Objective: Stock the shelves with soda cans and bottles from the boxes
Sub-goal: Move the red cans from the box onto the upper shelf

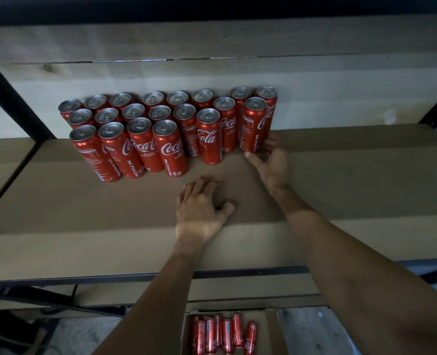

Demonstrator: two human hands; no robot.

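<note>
Nearest to me, well below and in front of the block of Coca-Cola cans, a cardboard box is sitting under the shelf. Slim red cans are lying in it side by side. Between that box and the block, the shelf's black front rail is running across my view, and behind the rail the brown shelf board is carrying the block.

The left hand is resting palm down on the board, in front of the block and apart from it, fingers spread wide and holding nothing. The right hand is reaching further in, to the block's right end. Its fingers are showing blurred, loose and uncurled, just beside the foot of the end can, with the thumb tip at that can's base. I cannot tell whether it is touching the can; it is gripping nothing.

The block's cans are standing upright, silver tops up, packed close in about three rows, and the end can is standing at the front of the right end. Behind the block, a pale wooden back panel is rising, with the rear row close against it. Left of the block, a black frame upright is slanting across the corner.
</note>
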